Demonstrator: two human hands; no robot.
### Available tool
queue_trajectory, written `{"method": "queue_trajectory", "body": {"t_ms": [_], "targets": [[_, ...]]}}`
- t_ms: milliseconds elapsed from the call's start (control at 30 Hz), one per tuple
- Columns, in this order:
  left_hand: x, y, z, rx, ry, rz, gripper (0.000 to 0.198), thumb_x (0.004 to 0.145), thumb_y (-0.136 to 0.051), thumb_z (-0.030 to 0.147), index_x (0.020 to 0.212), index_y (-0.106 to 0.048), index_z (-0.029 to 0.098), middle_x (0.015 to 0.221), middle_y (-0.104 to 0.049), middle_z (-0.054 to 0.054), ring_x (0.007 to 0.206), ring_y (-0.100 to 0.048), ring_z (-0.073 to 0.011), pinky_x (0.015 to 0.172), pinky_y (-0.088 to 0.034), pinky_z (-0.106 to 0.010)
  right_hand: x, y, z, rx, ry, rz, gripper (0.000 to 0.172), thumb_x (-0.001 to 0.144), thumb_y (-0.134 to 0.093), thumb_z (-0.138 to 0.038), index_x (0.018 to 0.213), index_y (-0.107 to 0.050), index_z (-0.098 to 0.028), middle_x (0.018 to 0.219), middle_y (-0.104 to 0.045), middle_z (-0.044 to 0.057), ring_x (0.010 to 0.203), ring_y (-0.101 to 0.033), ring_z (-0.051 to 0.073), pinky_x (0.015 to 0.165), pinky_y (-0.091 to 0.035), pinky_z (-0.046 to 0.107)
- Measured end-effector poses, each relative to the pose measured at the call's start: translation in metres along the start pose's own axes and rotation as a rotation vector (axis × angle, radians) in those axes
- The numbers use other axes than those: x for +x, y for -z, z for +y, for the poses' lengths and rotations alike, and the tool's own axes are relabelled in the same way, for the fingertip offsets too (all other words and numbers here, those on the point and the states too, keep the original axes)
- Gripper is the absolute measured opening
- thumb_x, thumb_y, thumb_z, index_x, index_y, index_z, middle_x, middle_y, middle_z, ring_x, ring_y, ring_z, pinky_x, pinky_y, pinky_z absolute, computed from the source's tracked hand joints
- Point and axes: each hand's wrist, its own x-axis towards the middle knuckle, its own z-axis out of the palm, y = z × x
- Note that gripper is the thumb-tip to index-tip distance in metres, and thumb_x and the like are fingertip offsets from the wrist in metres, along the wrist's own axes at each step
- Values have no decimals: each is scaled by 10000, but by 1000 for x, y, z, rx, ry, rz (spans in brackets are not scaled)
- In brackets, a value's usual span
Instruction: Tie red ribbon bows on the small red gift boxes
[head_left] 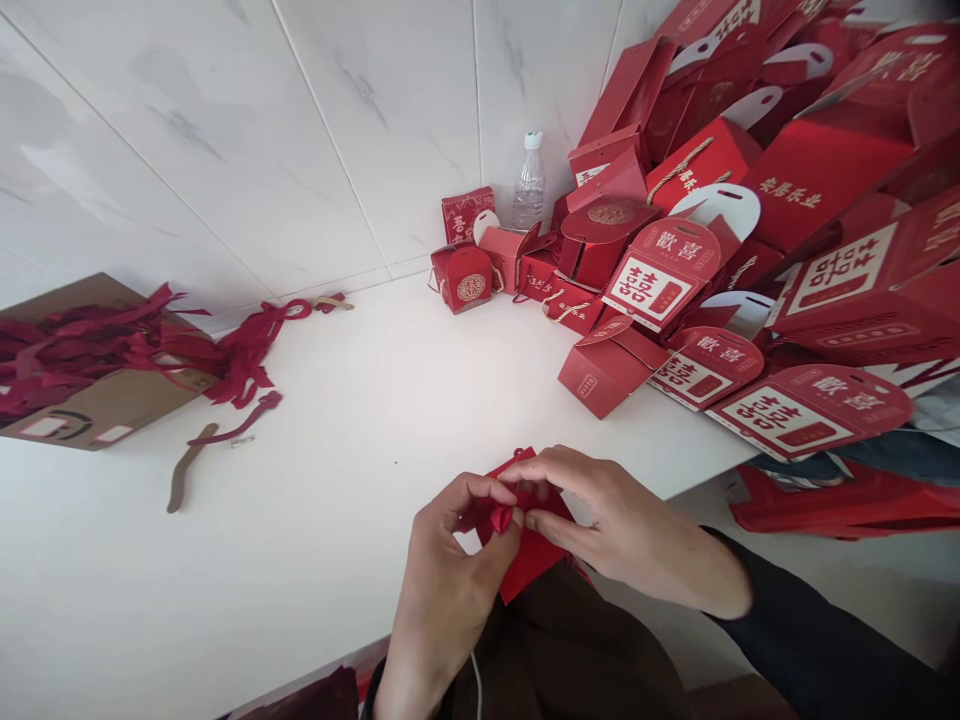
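A red box (534,562) lies under both hands at the near edge of the table, partly covered by them. My left hand (461,570) pinches a small loop of red ribbon (502,518) between thumb and fingers above the box. From the right, my right hand (600,515) reaches over with curled fingers, its thumb and fingertips closed at the ribbon. How the ribbon runs between the fingertips is hidden.
Folded red gift boxes (817,190) pile up at the right, with small ones by a water bottle (529,185). A cardboard box (135,405) of red ribbons stands left, a brown strip (184,475) near it. A red stool (847,500) is below right.
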Motion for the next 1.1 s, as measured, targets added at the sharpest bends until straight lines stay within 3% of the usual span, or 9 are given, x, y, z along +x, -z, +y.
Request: {"method": "queue_trajectory", "body": {"t_ms": [167, 267, 433, 567, 633, 800, 900, 967, 1100], "targets": [[-1, -5, -1, 37, -93, 66, 176, 813, -624, 143, 964, -622, 234, 912, -709, 9, 872, -653, -139, 797, -520, -252, 7, 7, 1, 92, -68, -60, 367, 890, -616, -51, 1197, -649, -249, 1033, -684, 0, 855, -623, 147, 794, -499, 268], [-4, -8, -7, 192, -167, 140, 271, 820, -620, 120, 1049, -634, 265, 982, -723, 11, 941, -669, -152, 835, -530, -272, 9, 10, 3, 159, -132, -77, 274, 905, -645, -123, 1155, -675, -231, 920, -661, -13, 770, -576, 136, 718, -478, 251], [-5, -17, -21, 509, -454, 291, 413, 844, -602, 53, 1164, -627, 313, 961, -714, 27, 866, -660, -137, 757, -529, -240, 10, 10, 2, 254, -221, -97, 228, 914, -635, -170, 1133, -689, -205, 871, -654, -7, 768, -543, 143, 699, -465, 258], [-3, -23, -27, 579, -642, 372, 333, 874, -595, 58, 1143, -633, 250, 962, -706, -15, 875, -664, -151, 773, -538, -248, 10, 11, 1, 290, -235, -91, 187, 925, -613, -200, 1093, -694, -182, 863, -649, 14, 776, -542, 151, 696, -475, 267], [-4, -23, -27, 541, -618, 382, 286, 877, -587, 70, 1101, -643, 238, 954, -708, -19, 868, -666, -152, 773, -541, -251, 9, 12, 0, 282, -239, -95, 183, 934, -608, -216, 1090, -695, -178, 870, -651, 22, 779, -548, 155, 698, -479, 272], [-7, -17, -20, 393, -395, 316, 282, 860, -565, 104, 1075, -665, 255, 909, -701, 1, 769, -649, -134, 680, -534, -234, 7, 11, -1, 226, -214, -89, 213, 959, -576, -210, 1128, -702, -190, 891, -670, 27, 796, -574, 165, 696, -461, 279], [-8, -16, -18, 393, -349, 321, 277, 856, -574, 114, 1083, -662, 245, 932, -704, -14, 774, -658, -141, 682, -542, -243, 8, 8, -2, 156, -192, -67, 176, 957, -566, -183, 1053, -713, -185, 863, -668, 13, 735, -557, 146, 655, -436, 263], [-7, -16, -18, 416, -386, 349, 302, 857, -586, 101, 1114, -646, 249, 942, -703, -14, 774, -659, -140, 689, -547, -246, 10, 6, -2, 119, -187, -56, 148, 953, -571, -176, 999, -712, -185, 844, -663, 0, 690, -530, 132, 621, -413, 254], [-6, -16, -24, 493, -653, 316, 381, 876, -562, 10, 1160, -610, 259, 941, -672, -11, 805, -639, -122, 718, -541, -226, 12, 5, -2, 105, -204, -30, 106, 960, -586, -198, 924, -684, -186, 796, -639, -22, 676, -517, 121, 616, -402, 242]]}}
